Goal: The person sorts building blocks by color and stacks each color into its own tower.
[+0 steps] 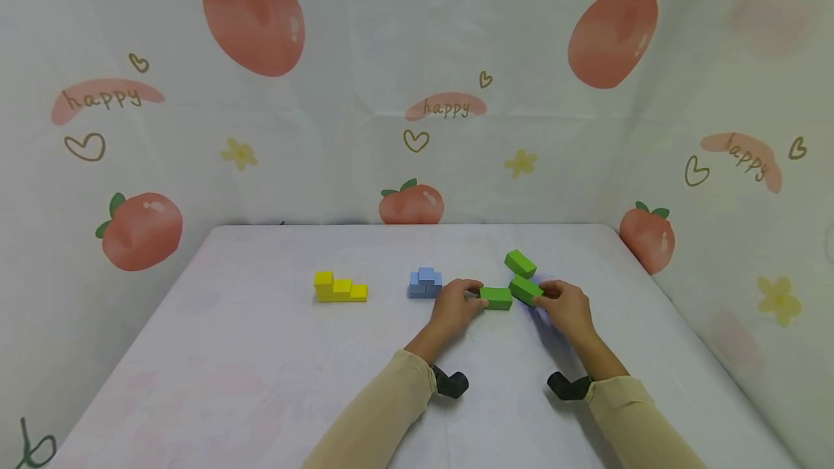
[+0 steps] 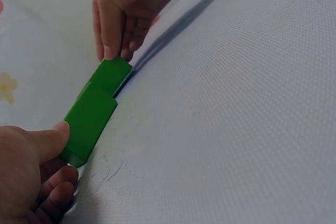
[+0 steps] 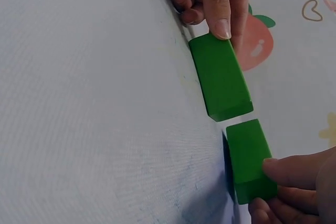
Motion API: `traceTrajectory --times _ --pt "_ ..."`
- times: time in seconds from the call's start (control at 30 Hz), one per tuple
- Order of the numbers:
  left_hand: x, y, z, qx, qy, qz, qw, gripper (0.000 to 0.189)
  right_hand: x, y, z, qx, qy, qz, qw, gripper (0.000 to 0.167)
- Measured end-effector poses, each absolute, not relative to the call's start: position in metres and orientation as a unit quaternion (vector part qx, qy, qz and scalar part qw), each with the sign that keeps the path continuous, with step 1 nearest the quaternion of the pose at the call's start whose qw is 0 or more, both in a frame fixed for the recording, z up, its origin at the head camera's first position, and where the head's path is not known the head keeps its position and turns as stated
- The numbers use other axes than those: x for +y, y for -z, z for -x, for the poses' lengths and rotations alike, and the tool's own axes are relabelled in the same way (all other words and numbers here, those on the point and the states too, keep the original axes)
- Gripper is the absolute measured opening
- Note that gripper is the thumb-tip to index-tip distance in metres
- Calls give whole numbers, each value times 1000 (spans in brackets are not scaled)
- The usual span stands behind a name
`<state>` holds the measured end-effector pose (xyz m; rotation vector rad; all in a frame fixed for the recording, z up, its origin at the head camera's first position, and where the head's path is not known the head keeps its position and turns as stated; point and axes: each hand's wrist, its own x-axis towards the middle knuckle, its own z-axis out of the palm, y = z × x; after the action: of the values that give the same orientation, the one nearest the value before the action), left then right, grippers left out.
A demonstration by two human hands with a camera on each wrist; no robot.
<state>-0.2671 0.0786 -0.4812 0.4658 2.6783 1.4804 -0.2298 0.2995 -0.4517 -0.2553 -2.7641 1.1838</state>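
Note:
Two green blocks are between my hands on the white table. My left hand (image 1: pixel 455 307) pinches the end of one green block (image 1: pixel 496 299), which lies flat with its long side facing me. With thumb and fingers my right hand (image 1: pixel 568 310) pinches the outer end of a second green block (image 1: pixel 525 291), set at a slant. In the right wrist view a narrow gap shows between the left block (image 3: pixel 220 80) and the right block (image 3: pixel 248 148). A third green block (image 1: pixel 520 263) lies slanted just behind them, with no hand on it.
Left of my left hand stands a stepped stack of blue blocks (image 1: pixel 426 284). Farther left is a yellow stepped stack (image 1: pixel 337 288), tallest at its left end. The white table (image 1: pixel 260 382) meets a fruit-patterned cloth (image 1: pixel 339 165) at the back.

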Motion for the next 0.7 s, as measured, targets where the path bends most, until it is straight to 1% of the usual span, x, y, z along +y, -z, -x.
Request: traceTrajectory --times 0.7 --pt "78 480 267 865 -477 -152 19 33 295 441 230 -900 -426 39 88 39"
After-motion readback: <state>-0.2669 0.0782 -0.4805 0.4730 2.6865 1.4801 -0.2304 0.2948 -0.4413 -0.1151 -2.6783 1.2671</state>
